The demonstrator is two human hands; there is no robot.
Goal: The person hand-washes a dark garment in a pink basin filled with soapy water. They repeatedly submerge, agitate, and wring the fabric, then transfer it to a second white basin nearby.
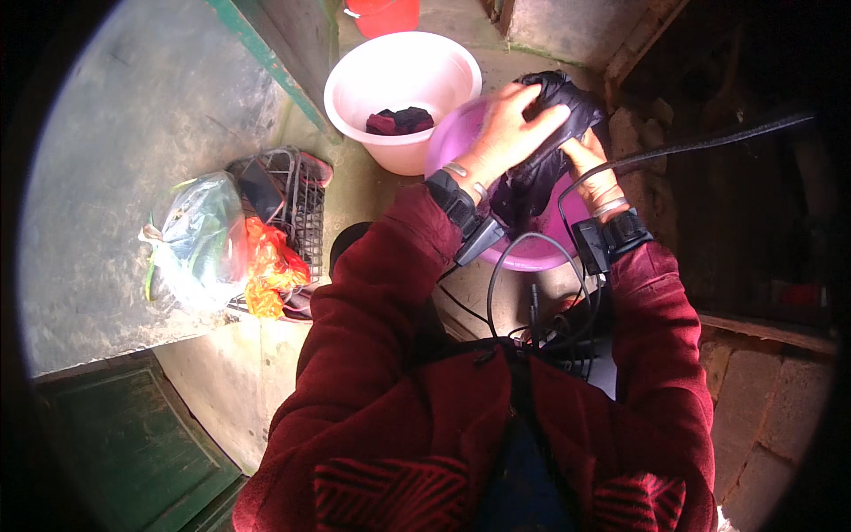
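A dark, shiny piece of fabric (532, 173) hangs bunched over a purple plastic basin (525, 259), its lower end down inside. My left hand (508, 130) lies on the upper left of the fabric, thumb and fingers spread across it. On the right side my right hand (588, 156) grips the same fabric, with most of its fingers hidden behind the folds. Touching or close beside the purple basin stands a larger pale pink basin (379, 60), which holds a small heap of dark and red cloth (399, 122).
A red bucket (387, 16) stands beyond the basins. To the left, a wire basket (306, 213) sits by a clear plastic bag (203, 233), an orange bag (269, 266) and a dark phone-like object (260, 189). Black cables (698, 143) run across my right wrist and lap.
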